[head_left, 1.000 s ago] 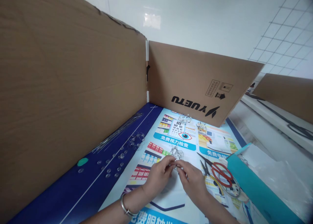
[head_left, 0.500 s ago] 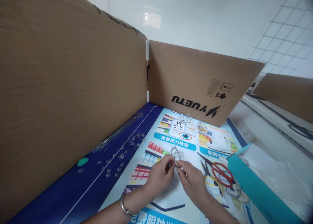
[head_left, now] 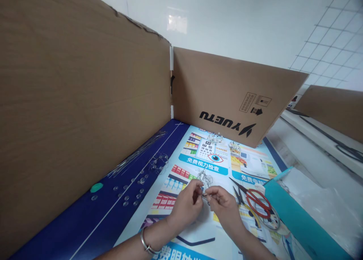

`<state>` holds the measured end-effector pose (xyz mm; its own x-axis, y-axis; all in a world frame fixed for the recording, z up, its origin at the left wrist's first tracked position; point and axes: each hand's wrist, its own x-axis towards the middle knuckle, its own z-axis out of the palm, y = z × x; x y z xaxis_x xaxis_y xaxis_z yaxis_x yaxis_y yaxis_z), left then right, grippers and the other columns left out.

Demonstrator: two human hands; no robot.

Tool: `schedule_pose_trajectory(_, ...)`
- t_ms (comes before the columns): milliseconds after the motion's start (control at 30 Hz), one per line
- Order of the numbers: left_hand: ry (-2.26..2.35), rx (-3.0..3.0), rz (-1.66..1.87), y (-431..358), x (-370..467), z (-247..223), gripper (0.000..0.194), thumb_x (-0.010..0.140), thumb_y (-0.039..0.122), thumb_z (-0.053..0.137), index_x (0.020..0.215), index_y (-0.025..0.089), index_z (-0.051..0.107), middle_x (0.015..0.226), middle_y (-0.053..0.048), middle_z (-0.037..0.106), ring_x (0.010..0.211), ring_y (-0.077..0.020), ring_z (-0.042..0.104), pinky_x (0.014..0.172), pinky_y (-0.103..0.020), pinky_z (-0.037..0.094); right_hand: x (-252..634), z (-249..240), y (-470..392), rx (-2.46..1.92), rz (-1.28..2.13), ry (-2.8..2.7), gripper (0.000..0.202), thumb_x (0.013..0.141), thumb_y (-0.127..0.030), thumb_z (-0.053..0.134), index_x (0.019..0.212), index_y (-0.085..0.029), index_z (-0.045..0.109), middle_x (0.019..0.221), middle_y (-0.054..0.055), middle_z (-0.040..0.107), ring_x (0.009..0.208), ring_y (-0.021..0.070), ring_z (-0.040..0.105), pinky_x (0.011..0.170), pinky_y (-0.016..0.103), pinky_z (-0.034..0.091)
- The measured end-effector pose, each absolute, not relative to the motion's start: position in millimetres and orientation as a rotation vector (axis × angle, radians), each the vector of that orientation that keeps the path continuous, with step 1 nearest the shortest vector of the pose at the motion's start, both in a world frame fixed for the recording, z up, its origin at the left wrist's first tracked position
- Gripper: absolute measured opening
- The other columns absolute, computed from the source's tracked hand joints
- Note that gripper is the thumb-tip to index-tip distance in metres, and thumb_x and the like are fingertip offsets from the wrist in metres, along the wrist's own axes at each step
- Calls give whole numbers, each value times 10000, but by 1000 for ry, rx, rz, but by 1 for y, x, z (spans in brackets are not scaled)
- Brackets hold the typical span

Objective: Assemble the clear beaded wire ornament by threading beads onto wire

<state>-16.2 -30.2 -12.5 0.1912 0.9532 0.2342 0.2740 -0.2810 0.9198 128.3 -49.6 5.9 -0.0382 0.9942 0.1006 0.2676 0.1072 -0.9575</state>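
Observation:
My left hand [head_left: 187,201] and my right hand [head_left: 224,204] meet over the printed sheet, thumbs and forefingers pinched close together. Between the fingertips is a small piece of thin wirework [head_left: 204,195], partly hidden by the fingers. Just beyond my hands rises a tangle of fine silvery wire [head_left: 204,177]; whether it joins the held piece I cannot tell. A bracelet [head_left: 146,243] circles my left wrist. To the right of my right hand lie red-handled scissors [head_left: 258,202] and yellow-handled pliers [head_left: 249,211].
Clear beads [head_left: 126,198] and a green disc [head_left: 96,187] lie on the blue strip at left, near thin wires [head_left: 136,154]. Wire-and-bead clusters [head_left: 215,138] sit at the back. Cardboard panels [head_left: 235,90] stand left and behind. A teal box [head_left: 300,211] holds clear plastic at right.
My right hand's fingers have shifted slightly and bent more, while both hands stay pinched together at the same spot. Nothing else has visibly moved.

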Motion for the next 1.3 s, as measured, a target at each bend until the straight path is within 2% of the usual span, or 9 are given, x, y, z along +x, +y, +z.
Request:
schedule_pose_trajectory(267, 1145, 1618, 1162, -31, -15, -15, 296, 678, 39, 443, 925, 202, 462, 698, 31, 528, 617, -131, 532, 590, -237, 413, 128, 17, -51, -1172, 992, -1551, 121, 694, -131, 513, 691, -181, 623, 738, 13, 600, 679, 140, 535, 611, 240, 419)
schedule_pose_trajectory(400, 1122, 1582, 1148, -29, -17, -12, 276, 674, 29, 438, 892, 199, 443, 705, 35, 511, 603, -120, 515, 567, -227, 405, 128, 24, -56, -1138, 1315, -1389, 111, 675, -126, 517, 678, -169, 620, 634, -23, 525, 514, 81, 416, 471, 195, 314)
schedule_pose_trajectory(600, 1074, 1560, 1145, -29, -18, -9, 241, 693, 46, 444, 879, 199, 438, 692, 44, 493, 598, -111, 494, 560, -217, 401, 131, 23, -63, -990, 1715, -1196, 115, 704, -235, 611, 750, -135, 646, 407, -87, 364, 369, 43, 262, 405, 187, 208)
schedule_pose_trajectory(700, 1081, 1568, 1161, -29, -18, -10, 226, 691, 52, 449, 863, 198, 445, 700, 42, 489, 592, -107, 486, 558, -214, 397, 130, 26, -64, -943, 1800, -1198, 176, 702, -295, 646, 765, -132, 668, 440, -60, 439, 359, 38, 269, 396, 189, 218)
schedule_pose_trajectory(833, 1057, 1621, 1163, -30, -18, -11, 247, 667, 43, 465, 857, 198, 446, 720, 37, 496, 620, -116, 492, 570, -218, 394, 128, 32, -64, -933, 1645, -1317, 298, 687, -376, 660, 904, -171, 674, 707, 27, 610, 468, 79, 420, 472, 227, 357)
schedule_pose_trajectory(1033, 1116, 1544, 1220, -30, -15, -13, 298, 684, 27, 437, 927, 200, 435, 768, 20, 528, 680, -133, 539, 631, -246, 428, 127, 23, -60, -1043, 1330, -1540, 463, 767, -243, 543, 1225, -263, 479, 1144, 77, 594, 549, 94, 532, 533, 247, 485)
schedule_pose_trajectory(1100, 1090, 1513, 1217, -30, -14, -13, 317, 684, 15, 434, 942, 199, 424, 763, 19, 547, 694, -135, 554, 651, -251, 437, 126, 18, -60, -1122, 1117, -1712, 491, 789, -172, 481, 1268, -276, 441, 1167, 64, 597, 735, 149, 623, 655, 287, 525)
schedule_pose_trajectory(1200, 1082, 1495, 1211, -30, -14, -13, 308, 693, 13, 431, 937, 200, 415, 745, 23, 559, 678, -131, 556, 650, -251, 439, 125, 13, -61, -1200, 811, -1881, 513, 808, -122, 432, 1298, -272, 418, 1181, 44, 605, 1055, 197, 580, 882, 347, 475)
schedule_pose_trajectory(1300, 1137, 1498, 1213, -31, -15, -11, 300, 687, 20, 447, 923, 202, 418, 699, 43, 531, 610, -114, 525, 598, -231, 420, 124, 12, -61, -1289, 709, -1872, 491, 821, -123, 426, 1293, -253, 423, 1171, 47, 618, 1045, 191, 599, 859, 318, 501)
